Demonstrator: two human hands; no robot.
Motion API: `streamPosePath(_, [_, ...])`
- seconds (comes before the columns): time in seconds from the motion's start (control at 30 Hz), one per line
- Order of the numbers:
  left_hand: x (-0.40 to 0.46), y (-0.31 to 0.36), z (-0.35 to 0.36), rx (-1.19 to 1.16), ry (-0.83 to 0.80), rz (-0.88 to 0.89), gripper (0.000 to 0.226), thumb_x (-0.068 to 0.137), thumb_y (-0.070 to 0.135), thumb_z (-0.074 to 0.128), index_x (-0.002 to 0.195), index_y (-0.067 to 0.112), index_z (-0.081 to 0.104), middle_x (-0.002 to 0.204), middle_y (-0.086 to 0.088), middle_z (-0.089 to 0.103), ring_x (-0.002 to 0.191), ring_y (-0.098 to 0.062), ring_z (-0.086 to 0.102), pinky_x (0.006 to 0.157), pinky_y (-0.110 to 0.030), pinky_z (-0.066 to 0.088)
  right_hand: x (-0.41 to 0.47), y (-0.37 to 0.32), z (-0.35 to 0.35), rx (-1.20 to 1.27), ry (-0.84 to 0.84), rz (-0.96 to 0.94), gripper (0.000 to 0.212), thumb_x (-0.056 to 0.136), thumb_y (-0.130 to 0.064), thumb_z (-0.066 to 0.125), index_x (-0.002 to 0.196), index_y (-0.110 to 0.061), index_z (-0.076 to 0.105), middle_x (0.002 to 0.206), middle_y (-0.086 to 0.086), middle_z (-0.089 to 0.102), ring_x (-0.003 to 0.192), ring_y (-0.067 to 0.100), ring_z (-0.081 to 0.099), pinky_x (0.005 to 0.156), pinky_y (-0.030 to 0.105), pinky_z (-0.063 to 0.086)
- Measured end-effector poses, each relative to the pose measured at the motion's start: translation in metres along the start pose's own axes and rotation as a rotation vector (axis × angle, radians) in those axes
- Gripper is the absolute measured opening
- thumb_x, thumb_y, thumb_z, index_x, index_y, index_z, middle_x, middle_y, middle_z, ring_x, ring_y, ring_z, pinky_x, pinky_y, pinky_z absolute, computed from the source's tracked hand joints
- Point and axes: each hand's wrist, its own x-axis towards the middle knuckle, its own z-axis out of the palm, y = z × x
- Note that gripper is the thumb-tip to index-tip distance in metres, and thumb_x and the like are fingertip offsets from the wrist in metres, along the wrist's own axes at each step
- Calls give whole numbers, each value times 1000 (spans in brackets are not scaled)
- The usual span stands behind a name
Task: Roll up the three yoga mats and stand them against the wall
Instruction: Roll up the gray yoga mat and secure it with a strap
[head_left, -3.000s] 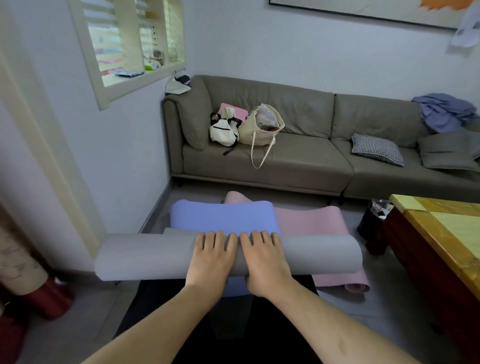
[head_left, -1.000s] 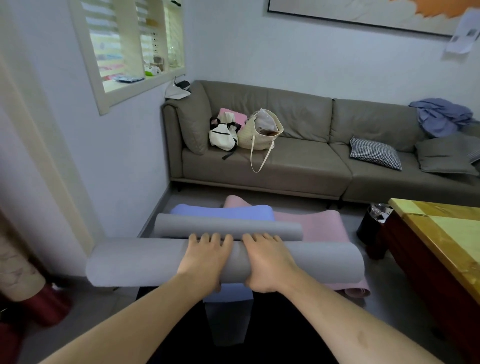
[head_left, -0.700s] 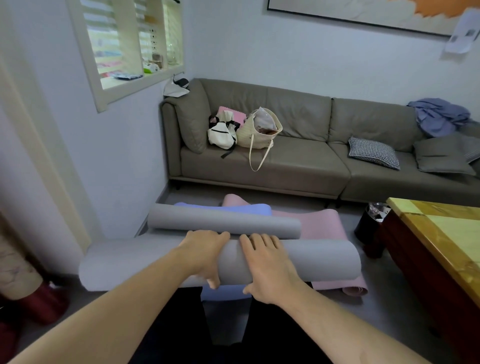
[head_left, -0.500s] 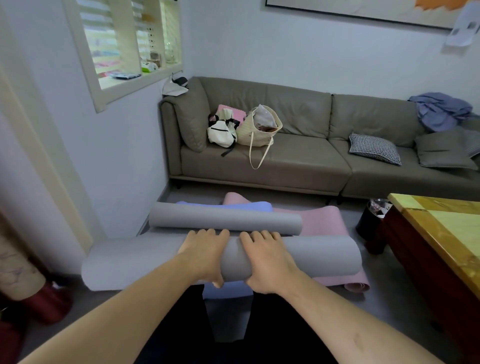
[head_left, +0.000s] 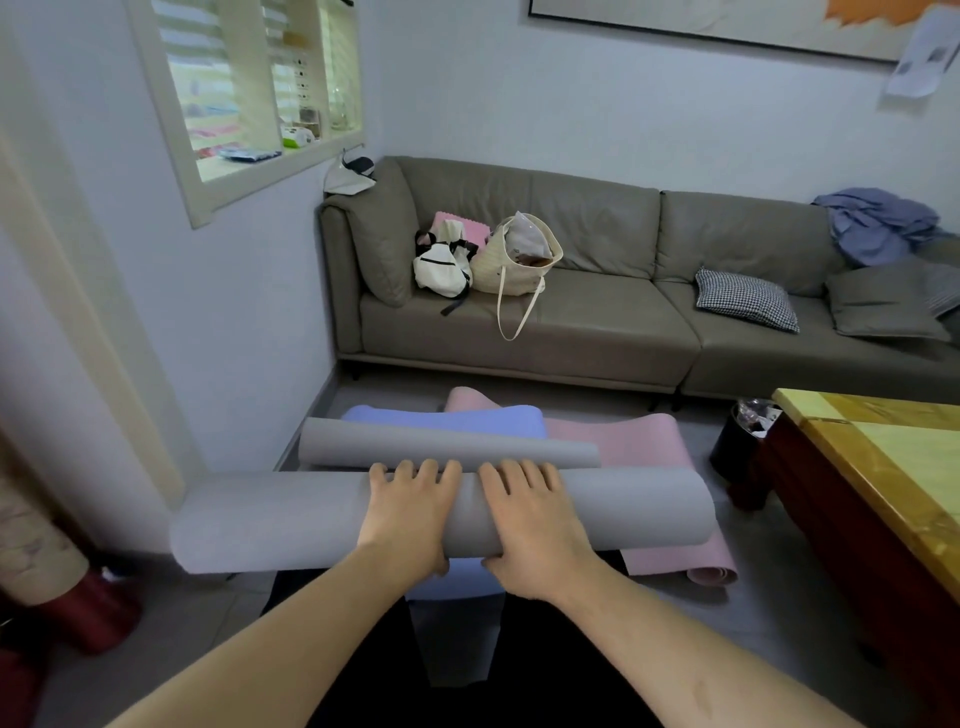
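Note:
A grey yoga mat (head_left: 270, 519) lies rolled into a thick tube across the floor in front of me, its far end curled up just behind the roll. My left hand (head_left: 410, 514) and my right hand (head_left: 530, 519) grip the roll side by side at its middle, fingers over the top and thumbs under the near side. A blue mat (head_left: 447, 418) lies flat beneath it. A pink mat (head_left: 639, 441) lies flat to the right, its near end slightly curled.
A grey sofa (head_left: 597, 322) with bags and cushions stands against the far wall. The wall (head_left: 234, 322) with a window runs along the left. A wooden table (head_left: 883, 467) is at the right, a black bin (head_left: 737, 441) beside it. A red-based object (head_left: 78, 608) stands at lower left.
The far end of the grey mat has curled up behind the roll. My left hand shifted on the roll, its thumb now tucked under; the roll has grown slightly.

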Motion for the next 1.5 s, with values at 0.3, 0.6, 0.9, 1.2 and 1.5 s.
streamPosePath(0.3, [14,-18,-15,-74,-91,70,83,56,54,86,119,31,37,117,8,57,104,-22,61,91,-46,44,6,0,-1,-17,7,-14,93,60,-39,85,138,-12,42,119,11,58,104,33,57,100,47,48])
streamPosePath(0.6, [19,-23,-34,-120,-279,99,83,48,60,89,112,31,43,107,11,58,98,-18,59,83,-40,48,-3,-2,-5,-57,-6,-62,113,61,-58,89,145,-7,34,122,13,51,109,34,51,106,49,43])
streamPosePath(0.9, [12,-23,-31,-150,-262,95,86,49,64,85,116,31,41,111,10,57,96,-17,59,85,-37,52,2,-8,-5,-56,-97,-29,92,65,-42,85,137,-9,39,118,14,54,103,34,51,97,48,44])
streamPosePath(1.2, [-6,-4,5,35,40,21,100,66,51,81,146,21,29,137,-2,49,126,-27,50,109,-43,36,14,-4,-10,9,-108,-13,96,64,-42,83,144,-13,38,125,9,54,113,30,51,103,44,42])
streamPosePath(1.5, [13,-17,-12,-63,-73,75,90,56,55,85,126,26,39,121,3,58,110,-25,59,94,-44,44,-1,-5,2,3,29,-24,101,58,-45,88,141,-11,42,131,10,51,116,31,49,113,47,40])
